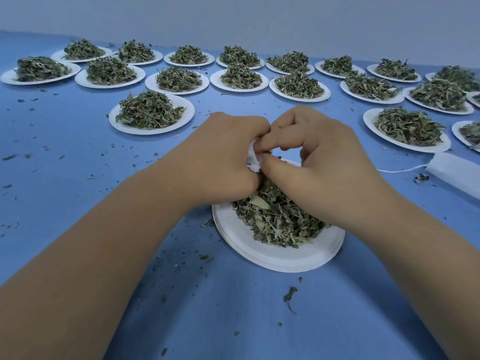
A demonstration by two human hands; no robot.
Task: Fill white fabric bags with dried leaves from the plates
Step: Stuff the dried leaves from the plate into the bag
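Head view, bag: the white fabric bag (pixel 253 158) sat bunched between the two hands, above the far edge of the near plate (pixel 272 255); only a small crumpled part of it showed.
Left hand: the left hand (pixel 220 157) had its fingers curled round the bag and held it from the left.
Right hand: the right hand (pixel 319 162) pinched the bag's edge with thumb and forefinger; whether leaves were in that pinch I could not tell.
Leaves: a heap of dried leaves (pixel 278 219) lay on the near plate, just under both wrists.
Handling: the bag looked thin and limp, likely to collapse unless held by the rim of its mouth; the leaves looked light and brittle, prone to crumble and scatter.
Where to hold: probably two opposite points of the rim, to keep the mouth spread.
Surroundings: other plates (pixel 152 113) heaped with leaves stood in rows behind, spare bags (pixel 454 172) lay to the right, and crumbs dotted the blue cloth (pixel 78 178).
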